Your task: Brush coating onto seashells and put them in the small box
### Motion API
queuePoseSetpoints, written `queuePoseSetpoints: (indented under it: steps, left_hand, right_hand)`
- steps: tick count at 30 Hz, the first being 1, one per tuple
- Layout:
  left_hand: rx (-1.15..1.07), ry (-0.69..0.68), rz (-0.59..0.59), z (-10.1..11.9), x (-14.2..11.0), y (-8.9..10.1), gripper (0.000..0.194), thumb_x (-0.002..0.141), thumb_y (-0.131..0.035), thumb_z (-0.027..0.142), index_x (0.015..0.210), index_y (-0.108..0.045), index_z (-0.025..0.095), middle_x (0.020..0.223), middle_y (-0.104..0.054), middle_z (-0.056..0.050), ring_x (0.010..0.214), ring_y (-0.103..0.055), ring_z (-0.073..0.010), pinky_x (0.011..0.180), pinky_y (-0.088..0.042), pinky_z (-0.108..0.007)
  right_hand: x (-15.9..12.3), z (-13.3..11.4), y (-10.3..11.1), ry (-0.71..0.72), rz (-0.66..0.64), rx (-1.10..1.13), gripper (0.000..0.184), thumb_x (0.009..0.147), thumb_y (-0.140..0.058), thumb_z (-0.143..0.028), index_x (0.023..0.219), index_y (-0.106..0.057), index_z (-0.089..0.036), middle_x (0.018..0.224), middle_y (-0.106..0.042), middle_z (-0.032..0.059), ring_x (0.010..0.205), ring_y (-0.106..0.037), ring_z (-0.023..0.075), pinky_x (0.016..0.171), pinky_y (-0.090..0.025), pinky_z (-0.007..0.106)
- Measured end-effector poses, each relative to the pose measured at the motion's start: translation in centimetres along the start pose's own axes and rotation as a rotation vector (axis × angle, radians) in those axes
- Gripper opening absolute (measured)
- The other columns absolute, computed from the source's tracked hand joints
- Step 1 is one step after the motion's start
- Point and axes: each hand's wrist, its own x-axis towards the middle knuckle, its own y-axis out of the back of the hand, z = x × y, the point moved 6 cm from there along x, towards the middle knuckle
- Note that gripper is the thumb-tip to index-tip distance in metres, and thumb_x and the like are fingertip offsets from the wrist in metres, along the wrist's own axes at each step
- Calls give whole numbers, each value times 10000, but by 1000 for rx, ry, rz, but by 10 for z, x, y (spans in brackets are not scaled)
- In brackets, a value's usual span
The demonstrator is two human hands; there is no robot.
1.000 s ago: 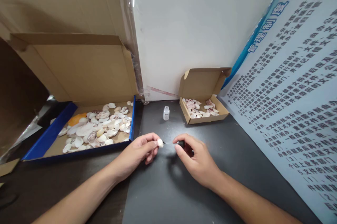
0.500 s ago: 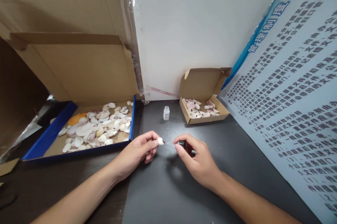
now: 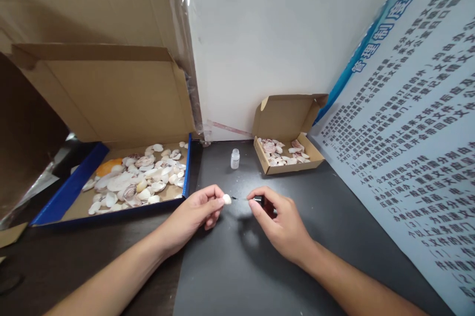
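A large blue-edged cardboard box (image 3: 111,182) of pale shells sits far left on the dark worktop (image 3: 230,261). The left hand (image 3: 196,214) pinches a small white shell (image 3: 226,200) in a closed fingertip grip above it; the right hand (image 3: 276,222) grips a thin black-capped brush (image 3: 256,201), tip just beside the shell. The small shell could slip from the pinch if pressed hard.

Matt brown cardboard box (image 3: 111,98), pale chalky shells (image 3: 137,180), translucent plastic bottle (image 3: 235,158), matt dark tabletop (image 3: 237,266).

White wall (image 3: 267,34), dark table (image 3: 230,276) — printed poster (image 3: 408,123)
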Motion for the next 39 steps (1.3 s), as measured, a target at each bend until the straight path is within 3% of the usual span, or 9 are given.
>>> queuePoseSetpoints:
  steps: [5, 11, 16, 24, 31, 39]
  left_hand:
    - [5, -1, -16, -1, 1, 0, 317, 838, -670, 431, 799, -493, 171, 612, -429, 70, 508, -324, -51, 498, -255, -198]
    - [7, 0, -21, -1, 1, 1, 302, 856, -658, 415, 807, -492, 167, 622, -432, 68, 511, -320, -47, 500, -245, -197]
    - [8, -6, -30, -1, 1, 1, 297, 861, -653, 414, 817, -493, 168, 622, -433, 70, 510, -315, -47, 497, -240, -198]
    - [0, 5, -17, -2, 1, 1, 296, 859, -658, 407, 806, -494, 167, 612, -432, 70, 512, -320, -48, 500, -241, -203]
    - [-49, -2, -10, 1, 0, 1, 306, 846, -676, 416, 806, -494, 173, 600, -409, 75, 507, -295, -50, 506, -218, -215]
    - [-49, -8, -10, 3, -1, 1, 301, 829, -698, 412, 816, -515, 173, 572, -384, 83, 505, -284, -52, 508, -211, -217]
  right_hand:
    - [-2, -5, -4, 68, -52, 43, 157, 913, -527, -284, 936, -649, -188, 648, -563, -16, 539, -494, 110, 511, -399, 206]
    - [0, 0, -2, -7, -18, -8, 156, 912, -529, -279, 892, -647, -179, 600, -536, -26, 522, -486, 107, 501, -381, 205]
    - [-4, -7, -4, 75, -63, 68, 154, 908, -532, -264, 935, -655, -175, 617, -542, -26, 527, -486, 103, 503, -391, 197]
    - [-2, -1, -1, 35, 18, 22, 137, 909, -544, -270, 905, -648, -180, 616, -535, -30, 523, -477, 99, 497, -379, 194]
    - [-5, -8, -3, 113, -41, 68, 142, 903, -547, -249, 953, -657, -174, 624, -547, -29, 519, -488, 95, 497, -396, 183]
    - [-2, -2, -1, 29, 16, 41, 148, 899, -548, -273, 891, -652, -168, 553, -479, -45, 481, -459, 93, 464, -359, 187]
